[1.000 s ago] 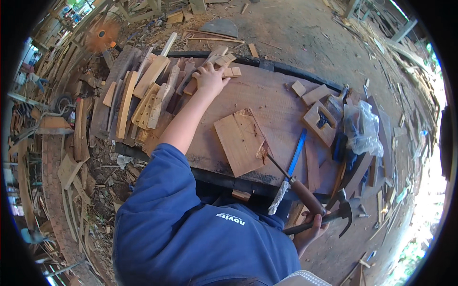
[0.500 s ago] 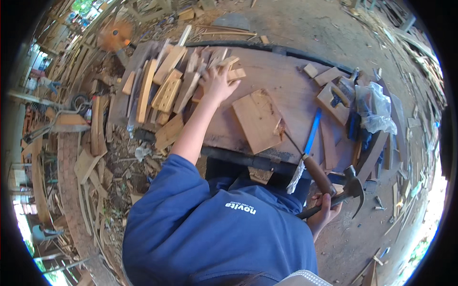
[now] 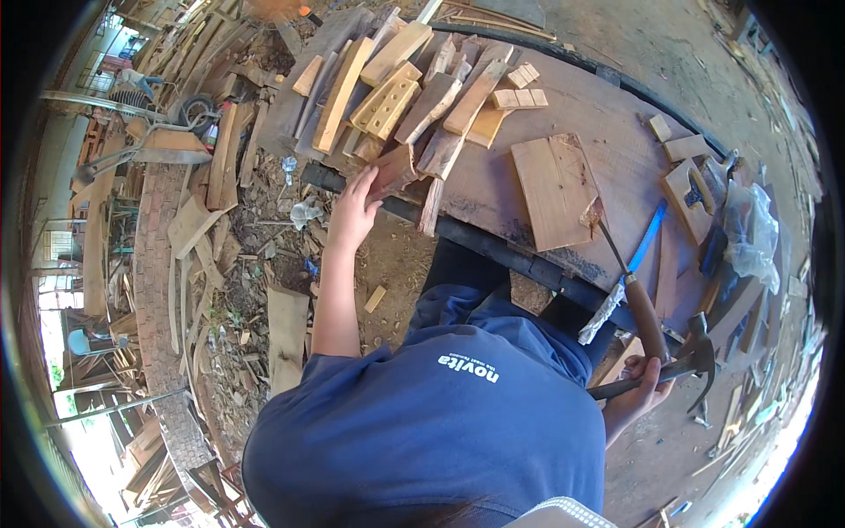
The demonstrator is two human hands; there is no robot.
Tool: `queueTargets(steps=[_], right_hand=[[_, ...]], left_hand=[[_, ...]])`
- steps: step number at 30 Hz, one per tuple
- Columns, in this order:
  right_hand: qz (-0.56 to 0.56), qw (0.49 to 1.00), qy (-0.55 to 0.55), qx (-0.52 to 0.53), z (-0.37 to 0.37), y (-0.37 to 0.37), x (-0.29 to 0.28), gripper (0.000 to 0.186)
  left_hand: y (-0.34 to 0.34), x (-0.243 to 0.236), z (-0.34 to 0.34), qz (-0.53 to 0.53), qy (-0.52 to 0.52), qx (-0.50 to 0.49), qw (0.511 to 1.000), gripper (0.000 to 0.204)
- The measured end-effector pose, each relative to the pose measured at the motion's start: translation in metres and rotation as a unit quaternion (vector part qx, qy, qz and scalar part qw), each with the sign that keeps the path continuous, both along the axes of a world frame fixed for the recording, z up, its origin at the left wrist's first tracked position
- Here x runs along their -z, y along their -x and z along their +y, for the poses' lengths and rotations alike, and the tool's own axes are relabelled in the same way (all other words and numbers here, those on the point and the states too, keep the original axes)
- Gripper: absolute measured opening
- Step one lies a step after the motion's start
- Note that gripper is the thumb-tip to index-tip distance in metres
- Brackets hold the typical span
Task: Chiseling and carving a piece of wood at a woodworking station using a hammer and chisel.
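My left hand (image 3: 355, 211) reaches to the bench's near left edge, fingers extended, fingertips at the end of a reddish-brown wood block (image 3: 393, 172) that juts past the edge. Low at the right, my right hand (image 3: 641, 387) is closed round the dark handle of a claw hammer (image 3: 701, 350), its head pointing right. The brown wooden handle of a thin-shafted tool (image 3: 649, 319) meets this hand near the thumb; whether the hand grips it too, I cannot tell. That tool's metal shaft reaches the chipped corner of a flat wooden board (image 3: 547, 194) on the bench.
Several wood offcuts (image 3: 387, 99) crowd the bench's left. Beside the board lies a blue strip (image 3: 650, 233) with a white-wrapped end. At the right are a wooden hand plane (image 3: 691, 198) and a clear plastic bag (image 3: 753, 224). Wood scraps and a wheelbarrow (image 3: 172, 145) stand left.
My left hand has left the offcuts farther back and come to the block at the near left edge. The whole view has shifted. My right hand keeps its hold on the hammer.
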State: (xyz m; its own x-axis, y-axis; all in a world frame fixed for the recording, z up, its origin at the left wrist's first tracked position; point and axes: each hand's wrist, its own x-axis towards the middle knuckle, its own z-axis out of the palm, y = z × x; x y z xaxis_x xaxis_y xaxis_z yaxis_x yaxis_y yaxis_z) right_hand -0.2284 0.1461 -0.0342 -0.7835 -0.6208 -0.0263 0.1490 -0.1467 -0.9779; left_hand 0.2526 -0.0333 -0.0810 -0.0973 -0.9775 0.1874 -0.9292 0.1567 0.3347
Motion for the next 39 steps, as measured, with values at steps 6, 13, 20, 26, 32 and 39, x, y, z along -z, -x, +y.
queueTargets(steps=[6,13,20,26,32,39], right_hand=[[0.006,0.999,-0.031,-0.017,-0.001,-0.016,-0.011,0.027],[-0.016,0.998,-0.033,-0.052,-0.001,-0.014,0.0,0.028],[-0.025,0.998,-0.025,-0.056,0.003,-0.017,0.003,0.033],[-0.01,0.996,-0.048,-0.072,0.008,-0.01,-0.007,0.033],[-0.021,0.998,-0.051,0.003,0.033,0.004,-0.009,0.029],[-0.043,0.991,-0.051,0.12,0.063,0.035,0.005,0.019]], left_hand=[[0.01,-0.051,0.001,0.146,0.066,-0.132,0.978,0.036],[0.081,-0.07,-0.107,0.015,0.139,-0.18,0.974,0.04],[0.233,-0.043,-0.065,0.127,0.027,0.161,0.978,0.07],[0.282,0.024,-0.034,-0.127,-0.105,0.153,0.974,0.094],[0.301,0.017,-0.021,-0.127,-0.095,0.261,0.952,0.094],[0.335,0.028,-0.032,-0.019,-0.001,0.383,0.924,0.06]])
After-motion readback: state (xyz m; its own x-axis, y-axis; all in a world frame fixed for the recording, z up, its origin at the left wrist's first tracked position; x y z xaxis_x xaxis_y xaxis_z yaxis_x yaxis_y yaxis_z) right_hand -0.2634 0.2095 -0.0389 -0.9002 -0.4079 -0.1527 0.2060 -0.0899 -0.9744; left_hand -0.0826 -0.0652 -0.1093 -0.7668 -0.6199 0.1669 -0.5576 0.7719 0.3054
